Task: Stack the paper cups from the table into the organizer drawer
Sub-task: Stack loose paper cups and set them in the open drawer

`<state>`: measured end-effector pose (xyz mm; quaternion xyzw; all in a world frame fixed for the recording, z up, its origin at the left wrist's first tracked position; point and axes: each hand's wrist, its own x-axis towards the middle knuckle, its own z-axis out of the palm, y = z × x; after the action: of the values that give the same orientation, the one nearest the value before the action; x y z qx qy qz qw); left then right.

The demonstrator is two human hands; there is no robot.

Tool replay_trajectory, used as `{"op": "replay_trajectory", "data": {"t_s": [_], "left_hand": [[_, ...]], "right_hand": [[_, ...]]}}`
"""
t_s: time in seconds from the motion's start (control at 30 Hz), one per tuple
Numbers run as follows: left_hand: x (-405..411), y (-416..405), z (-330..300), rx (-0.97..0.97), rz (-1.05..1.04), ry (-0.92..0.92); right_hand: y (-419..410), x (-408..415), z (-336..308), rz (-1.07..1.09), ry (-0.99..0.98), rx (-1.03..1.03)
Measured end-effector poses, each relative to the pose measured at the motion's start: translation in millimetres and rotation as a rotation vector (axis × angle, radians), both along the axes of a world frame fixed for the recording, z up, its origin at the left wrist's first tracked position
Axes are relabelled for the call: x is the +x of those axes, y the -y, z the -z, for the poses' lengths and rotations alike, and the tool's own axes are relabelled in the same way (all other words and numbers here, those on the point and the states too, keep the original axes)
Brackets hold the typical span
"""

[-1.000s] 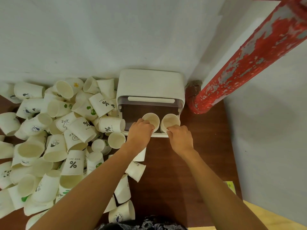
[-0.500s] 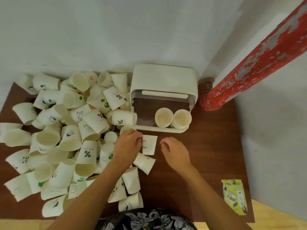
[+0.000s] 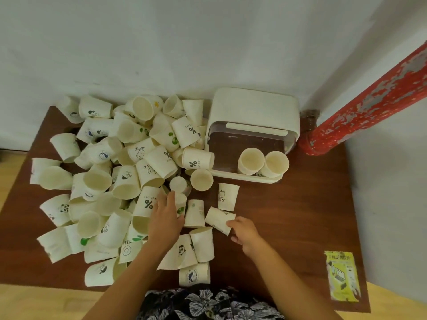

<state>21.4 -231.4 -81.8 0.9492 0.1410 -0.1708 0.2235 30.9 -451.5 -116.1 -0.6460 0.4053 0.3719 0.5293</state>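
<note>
Left hand (image 3: 166, 217) lies over the near edge of the cup heap, fingers curled round a small green-marked paper cup (image 3: 180, 205); it grips the cup, not yet lifted by the look of it. Right hand (image 3: 243, 232) pinches the rim end of a tipped cup (image 3: 219, 220) lying on the brown bench (image 3: 300, 215).

Step in hand, as I judge it: picking up the next pair of cups, one per hand.

Just beyond, a "Bear" cup (image 3: 227, 196) stands mouth-down, alone. The heap of loose cups (image 3: 104, 181) spreads over the left half of the bench, most on their sides.

The organizer drawer (image 3: 251, 179) is pulled open against the wall, with two upright cups (image 3: 263, 162) side by side at its front right.

Next move likely calls for turning each cup mouth-up and nesting it squarely into the drawer's cups. Yellow leaflet (image 3: 342, 274) at the near right corner.
</note>
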Motion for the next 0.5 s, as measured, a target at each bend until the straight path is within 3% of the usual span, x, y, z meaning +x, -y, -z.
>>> {"op": "replay_trajectory", "data": {"t_s": [0.37,0.5], "left_hand": [[-2.4,0.4,15.6,-0.05,0.069,-0.169],[-1.7,-1.8,5.7,-0.113,0.058,-0.063]], "right_hand": [[-21.1,-21.1,-30.7,-0.021,0.244,-0.067],[-29.3,-30.9,-42.2,-0.056,0.342,-0.128]]}}
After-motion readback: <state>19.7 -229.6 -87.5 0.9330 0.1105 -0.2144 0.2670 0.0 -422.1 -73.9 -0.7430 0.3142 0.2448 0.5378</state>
